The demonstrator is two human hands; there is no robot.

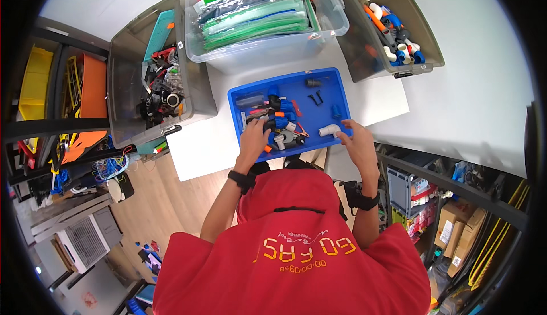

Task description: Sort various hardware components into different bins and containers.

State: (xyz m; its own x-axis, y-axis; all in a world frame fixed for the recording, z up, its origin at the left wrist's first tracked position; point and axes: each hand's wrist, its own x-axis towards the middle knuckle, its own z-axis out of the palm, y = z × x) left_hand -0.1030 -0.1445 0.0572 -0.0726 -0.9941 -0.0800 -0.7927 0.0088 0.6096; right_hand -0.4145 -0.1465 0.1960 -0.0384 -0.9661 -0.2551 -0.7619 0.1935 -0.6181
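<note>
A shallow blue plastic tray (299,147) lies before me with assorted small parts in it. My left hand (253,140) reaches over its left side, fingertips down at the pile, beside a black-and-blue pipe fitting (275,123). Whether those fingers grip anything is hidden. At the tray's right edge, my right hand (359,140) has thumb and fingers spread, with the thumb close to a white elbow pipe fitting (329,130). A white tee fitting (279,141) and a red clip (303,130) sit in the pile. Farther right are a blue cap (336,111) and a dark grey fitting (313,83).
A clear bin (265,54) of plastic sleeves stands behind the tray on the white table (201,157). Grey translucent bins flank it: a left bin (201,88) of mixed parts and a right bin (363,63) of pipe fittings. Shelving (453,182) stands low on the right.
</note>
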